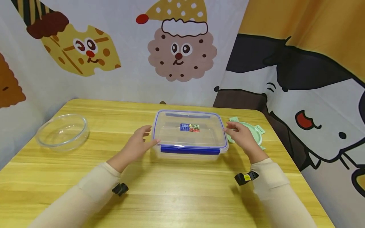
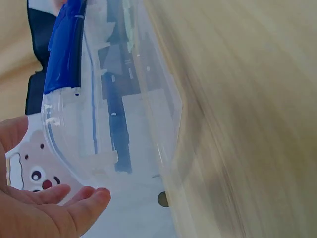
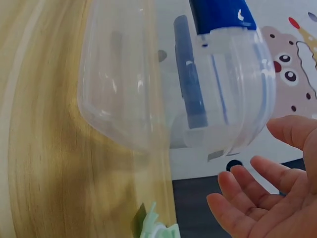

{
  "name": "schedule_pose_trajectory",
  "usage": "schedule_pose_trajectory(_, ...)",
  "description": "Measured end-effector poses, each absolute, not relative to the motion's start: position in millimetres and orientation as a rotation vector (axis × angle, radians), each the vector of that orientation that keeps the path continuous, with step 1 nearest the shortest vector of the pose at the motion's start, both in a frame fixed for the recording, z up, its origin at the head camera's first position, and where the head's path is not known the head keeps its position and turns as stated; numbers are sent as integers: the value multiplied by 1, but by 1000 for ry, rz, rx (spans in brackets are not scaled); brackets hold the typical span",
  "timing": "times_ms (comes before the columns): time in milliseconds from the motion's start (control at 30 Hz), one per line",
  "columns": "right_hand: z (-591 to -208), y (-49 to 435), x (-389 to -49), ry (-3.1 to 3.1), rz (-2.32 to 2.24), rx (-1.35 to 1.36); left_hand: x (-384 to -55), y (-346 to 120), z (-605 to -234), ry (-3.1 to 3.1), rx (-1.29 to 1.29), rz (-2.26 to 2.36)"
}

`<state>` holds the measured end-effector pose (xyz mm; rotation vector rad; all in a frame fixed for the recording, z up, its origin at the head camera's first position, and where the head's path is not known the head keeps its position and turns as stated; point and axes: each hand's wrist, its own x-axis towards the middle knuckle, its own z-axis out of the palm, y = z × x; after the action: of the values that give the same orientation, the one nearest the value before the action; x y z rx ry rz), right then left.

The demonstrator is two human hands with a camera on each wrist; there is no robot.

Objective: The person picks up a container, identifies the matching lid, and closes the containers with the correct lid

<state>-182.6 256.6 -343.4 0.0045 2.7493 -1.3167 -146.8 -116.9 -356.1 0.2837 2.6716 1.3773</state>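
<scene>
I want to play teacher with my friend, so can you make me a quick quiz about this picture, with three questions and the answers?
1. What colour is the long clip on the near side of the clear box?
2. True or false: the round clear bowl is nearer to the left hand than to the right hand.
3. In the head view, what lies partly hidden behind the right hand?
A) a spoon
B) a pale green lid
C) a blue cup

Key:
1. Blue.
2. True.
3. B.
</scene>
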Motion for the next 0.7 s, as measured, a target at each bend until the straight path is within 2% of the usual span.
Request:
schedule_pose_trajectory(267, -347, 259, -198, 2536, -1464, 117, -155, -119, -357, 2503, 146, 1500)
schedule_pose_trajectory(700, -357, 255, -215, 2319, -1588, 188, -158, -117, -360, 2434, 99, 1545)
